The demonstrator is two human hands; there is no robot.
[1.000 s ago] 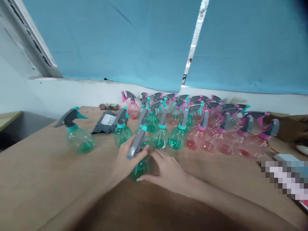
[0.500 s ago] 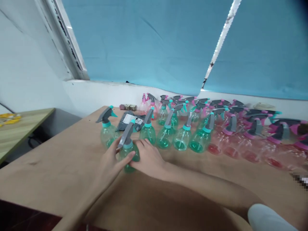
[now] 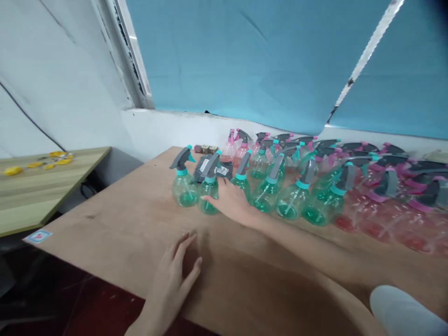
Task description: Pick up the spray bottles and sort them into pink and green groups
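Note:
My right hand (image 3: 233, 201) is wrapped around the side of a clear green spray bottle (image 3: 208, 205), thumb across its front and fingers partly hidden behind it. The bottle stands upright in the row, with a grey and turquoise trigger head. Just left of it stands another green spray bottle (image 3: 185, 189), its trigger turned to the right. My left hand (image 3: 175, 275) hovers over the near part of the wooden table (image 3: 115, 224), fingers spread and nothing in them.
Several green spray bottles stretch rightward, followed by pink spray bottles (image 3: 381, 210). Behind the held bottle lies a dark plastic packet (image 3: 224, 169) with white labels; small blocks (image 3: 206, 149) sit by the wall. A second table (image 3: 21, 200) with yellow items is at left.
The spray bottle went from between both hands to a place in the row, right hand still on it. My left hand let go and drew back nearer. The view shifted left.

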